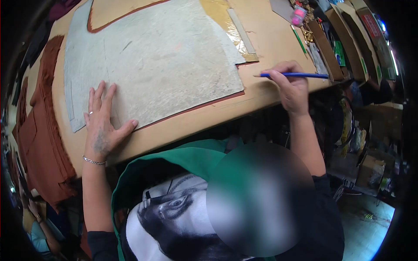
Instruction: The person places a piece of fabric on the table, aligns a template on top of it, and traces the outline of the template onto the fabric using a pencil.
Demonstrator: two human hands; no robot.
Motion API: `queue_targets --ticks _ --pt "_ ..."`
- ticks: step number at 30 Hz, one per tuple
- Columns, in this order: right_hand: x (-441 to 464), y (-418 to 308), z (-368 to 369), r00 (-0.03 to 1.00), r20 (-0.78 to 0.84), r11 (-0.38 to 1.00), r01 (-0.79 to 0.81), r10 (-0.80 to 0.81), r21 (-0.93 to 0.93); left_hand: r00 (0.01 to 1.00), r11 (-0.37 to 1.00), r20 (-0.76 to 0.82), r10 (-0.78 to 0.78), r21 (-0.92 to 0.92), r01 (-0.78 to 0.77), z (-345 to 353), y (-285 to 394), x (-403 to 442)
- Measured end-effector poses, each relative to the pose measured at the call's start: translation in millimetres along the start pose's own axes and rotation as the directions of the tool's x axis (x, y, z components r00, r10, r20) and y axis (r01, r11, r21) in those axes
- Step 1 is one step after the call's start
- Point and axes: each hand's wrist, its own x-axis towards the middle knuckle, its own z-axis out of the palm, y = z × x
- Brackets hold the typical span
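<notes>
A large grey-white pattern board (161, 65) lies flat on the wooden table, with rust-coloured cloth (191, 108) showing as a thin strip along its lower edge and around the curved cut-out. My left hand (102, 117) rests with spread fingers on the board's lower left corner. To the right of the board, my right hand (291, 85) holds a blue pencil (311, 75) between thumb and fingers, its tip pointing left, a little apart from the board's edge.
Folded rust-coloured cloth (43, 130) hangs over the table's left end. A green pencil (299, 40), a pink container (298, 15) and cardboard boxes (328, 48) are at the upper right. Another person's arm (45, 230) shows at the lower left.
</notes>
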Motion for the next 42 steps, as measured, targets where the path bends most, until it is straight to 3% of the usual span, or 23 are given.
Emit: queue_targets --ticks 2,5,7,12,17,21,22,30,37,38,42 --pt "3.4 9.0 12.8 0.997 -0.074 1.000 -0.013 0.011 -0.029 0.981 0.982 -0.049 0.187 0.004 -0.187 -3.2 14.7 10.1" --pt "8.8 22.0 29.1 0.988 -0.153 0.997 -0.009 -0.003 -0.082 0.884 0.881 0.018 0.466 -0.097 -0.463 6.7 61.0 37.2" --pt "10.3 24.6 34.7 0.983 -0.179 0.988 -0.002 -0.026 -0.154 0.841 0.842 0.038 0.539 -0.058 -0.537 17.6 97.1 54.7" --pt "6.7 31.9 40.7 0.971 -0.212 0.951 0.043 -0.112 -0.305 0.883 0.878 -0.015 0.470 -0.095 -0.469 42.2 137.5 85.2" --pt "5.0 30.4 44.8 0.961 -0.210 0.919 0.091 -0.182 -0.383 0.887 0.889 0.078 0.456 -0.078 -0.450 47.2 138.6 92.1" --pt "-3.2 20.2 47.3 0.949 -0.085 0.870 0.240 -0.304 -0.432 0.886 0.889 0.075 0.457 -0.087 -0.451 45.7 138.1 91.1" --pt "-9.5 18.2 43.7 0.970 -0.077 0.877 0.175 -0.232 -0.448 0.887 0.888 0.072 0.457 -0.086 -0.451 45.0 138.2 91.3" --pt "2.1 29.2 45.4 0.960 -0.117 0.901 0.190 -0.253 -0.389 0.888 0.889 0.061 0.456 -0.087 -0.450 46.9 138.1 90.4" --pt "-19.3 -17.8 24.9 0.996 0.078 0.868 0.002 0.042 -0.497 0.891 0.892 0.068 0.450 -0.090 -0.443 46.2 138.9 90.7" --pt "-13.6 -16.0 26.4 0.999 0.027 0.880 0.053 -0.046 -0.472 0.890 0.892 0.073 0.450 -0.094 -0.443 46.8 139.3 90.8" --pt "13.5 5.9 23.7 0.999 -0.049 0.951 -0.003 -0.012 -0.310 0.893 0.895 0.082 0.442 -0.101 -0.434 46.9 139.0 91.0"
